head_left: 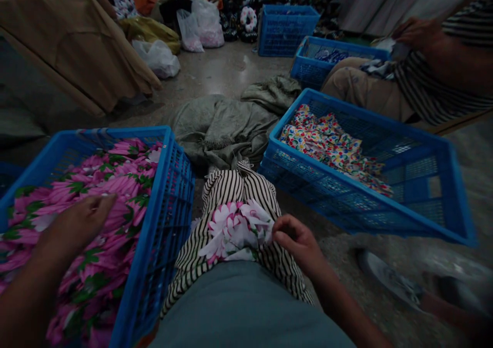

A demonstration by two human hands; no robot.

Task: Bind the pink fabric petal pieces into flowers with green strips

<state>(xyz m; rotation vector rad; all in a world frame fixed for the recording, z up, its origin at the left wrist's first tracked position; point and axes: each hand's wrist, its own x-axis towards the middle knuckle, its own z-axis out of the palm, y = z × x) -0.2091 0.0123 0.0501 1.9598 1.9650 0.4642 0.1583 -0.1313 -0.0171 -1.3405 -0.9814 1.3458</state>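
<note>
My left hand (79,222) hovers over the pink fabric pieces (111,253) with green leaf shapes that fill the blue crate (144,258) at my left. Its fingers are curled together, and whatever they may hold cannot be made out. Across my lap, on black-and-white striped trousers (225,183), lies a white petal-shaped fabric piece (231,230) with pink edges and some green. My right hand (298,240) pinches the right edge of that piece between thumb and fingers.
To the right stands a blue crate (327,176) with colourful printed fabric (327,142). Grey-green sacking (227,122) lies ahead on the floor. A seated person in a striped top (427,80) works at the right; further crates (287,32) and plastic bags (208,24) stand at the back.
</note>
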